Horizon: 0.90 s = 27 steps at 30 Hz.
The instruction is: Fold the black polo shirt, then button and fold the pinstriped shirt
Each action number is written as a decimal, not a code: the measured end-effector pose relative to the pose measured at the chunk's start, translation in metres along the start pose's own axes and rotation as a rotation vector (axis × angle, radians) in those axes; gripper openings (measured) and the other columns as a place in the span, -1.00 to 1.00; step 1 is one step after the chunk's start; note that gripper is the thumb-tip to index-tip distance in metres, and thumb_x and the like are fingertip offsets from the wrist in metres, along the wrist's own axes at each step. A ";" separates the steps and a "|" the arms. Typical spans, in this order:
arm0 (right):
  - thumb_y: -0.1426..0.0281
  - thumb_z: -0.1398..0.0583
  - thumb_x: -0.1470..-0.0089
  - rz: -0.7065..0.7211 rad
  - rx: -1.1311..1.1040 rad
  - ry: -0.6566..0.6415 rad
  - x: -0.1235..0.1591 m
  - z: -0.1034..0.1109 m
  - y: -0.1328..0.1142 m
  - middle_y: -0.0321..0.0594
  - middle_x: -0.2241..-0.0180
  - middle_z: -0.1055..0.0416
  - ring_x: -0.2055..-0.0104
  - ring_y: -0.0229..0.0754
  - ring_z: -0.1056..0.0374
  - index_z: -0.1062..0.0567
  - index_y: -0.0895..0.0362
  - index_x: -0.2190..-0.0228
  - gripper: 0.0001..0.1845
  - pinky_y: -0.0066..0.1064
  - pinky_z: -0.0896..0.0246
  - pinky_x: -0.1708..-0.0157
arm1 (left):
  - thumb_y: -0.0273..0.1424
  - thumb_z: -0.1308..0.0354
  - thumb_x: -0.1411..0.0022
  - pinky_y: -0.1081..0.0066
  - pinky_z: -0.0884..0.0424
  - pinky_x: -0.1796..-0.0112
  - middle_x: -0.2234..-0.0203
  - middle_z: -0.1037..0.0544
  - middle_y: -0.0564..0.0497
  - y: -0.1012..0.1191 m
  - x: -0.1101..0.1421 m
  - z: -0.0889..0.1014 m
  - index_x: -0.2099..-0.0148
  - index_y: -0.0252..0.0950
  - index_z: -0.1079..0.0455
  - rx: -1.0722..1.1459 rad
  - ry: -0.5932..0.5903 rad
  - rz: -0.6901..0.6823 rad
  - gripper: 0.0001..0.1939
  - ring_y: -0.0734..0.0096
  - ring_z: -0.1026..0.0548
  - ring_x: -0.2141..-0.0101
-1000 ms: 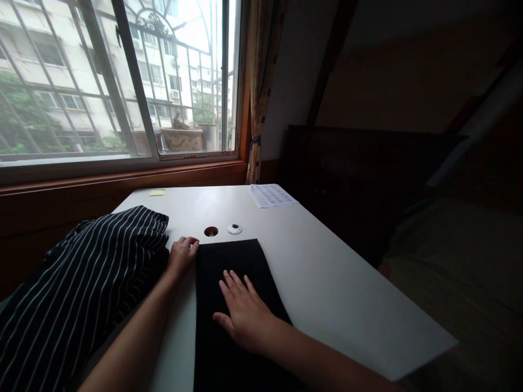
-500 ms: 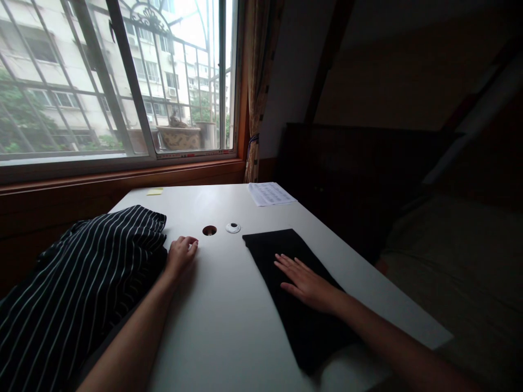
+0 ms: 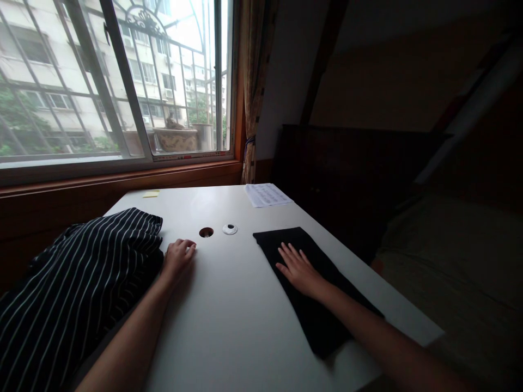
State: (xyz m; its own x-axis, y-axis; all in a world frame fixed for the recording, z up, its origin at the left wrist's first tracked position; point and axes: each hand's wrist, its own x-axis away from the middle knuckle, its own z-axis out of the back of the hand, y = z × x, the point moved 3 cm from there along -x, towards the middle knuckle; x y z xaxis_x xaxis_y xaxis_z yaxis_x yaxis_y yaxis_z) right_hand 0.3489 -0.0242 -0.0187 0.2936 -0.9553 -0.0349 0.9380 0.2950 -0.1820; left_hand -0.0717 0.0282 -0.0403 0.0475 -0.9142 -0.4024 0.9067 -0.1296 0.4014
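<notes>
My right hand (image 3: 300, 271) lies flat on a folded black cloth (image 3: 286, 294), its fingers spread over the upper part. The cloth forms a long, narrow rectangle on the right side of the white table (image 3: 229, 316); my forearm hides some of its near right side. To the left, my left hand (image 3: 178, 257) rests on the tabletop with loosely bent fingers and nothing in them. Close beside it is a rumpled black cloth with white stripes (image 3: 98, 261), heaped along the table's left side.
Between the hands and the window (image 3: 122, 81) are a round hole (image 3: 206, 232) and a white ring-shaped cap (image 3: 230, 229). Printed sheets (image 3: 267, 195) lie at the far right corner, a yellow note (image 3: 151, 193) at the far left. A tied curtain (image 3: 250, 147) hangs behind.
The folded black cloth has slid to the right across the table, with my right hand flat on it. My left hand has stayed in place on the tabletop; the view has shifted slightly.
</notes>
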 end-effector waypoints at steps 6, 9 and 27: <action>-0.05 0.22 -0.34 0.050 -0.050 0.007 0.016 -0.008 -0.017 -0.11 -0.42 0.17 -0.45 -0.04 0.30 -0.03 0.17 -0.36 -0.22 0.00 0.37 -0.38 | -0.21 0.01 -0.32 0.21 -0.34 0.04 0.17 -0.55 -0.08 0.001 0.001 0.000 0.17 -0.17 -0.55 -0.006 -0.015 -0.021 -0.68 0.14 -0.46 0.16; -0.06 0.21 -0.33 0.022 -0.039 0.031 0.025 -0.006 -0.010 -0.12 -0.41 0.14 -0.45 -0.05 0.26 -0.07 0.14 -0.35 -0.23 0.00 0.35 -0.38 | -0.21 0.02 -0.33 0.21 -0.34 0.03 0.18 -0.55 -0.07 0.001 0.001 0.000 0.17 -0.17 -0.55 -0.004 -0.021 -0.034 -0.68 0.15 -0.47 0.16; -0.03 0.24 -0.31 -0.256 0.139 0.062 -0.001 -0.008 0.113 -0.25 -0.43 0.27 -0.45 -0.03 0.29 0.00 0.12 -0.37 -0.22 -0.01 0.25 -0.37 | -0.20 0.04 -0.33 0.18 -0.32 0.01 0.19 -0.53 -0.09 -0.001 0.001 -0.002 0.15 -0.20 -0.55 -0.019 -0.031 -0.077 -0.65 0.12 -0.45 0.15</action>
State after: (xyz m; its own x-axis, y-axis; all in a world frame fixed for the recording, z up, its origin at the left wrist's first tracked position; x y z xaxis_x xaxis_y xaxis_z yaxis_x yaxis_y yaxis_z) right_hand 0.4531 0.0094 -0.0469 0.0363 -0.9972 -0.0659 0.9976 0.0400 -0.0560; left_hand -0.0718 0.0282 -0.0423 -0.0356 -0.9132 -0.4059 0.9149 -0.1932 0.3545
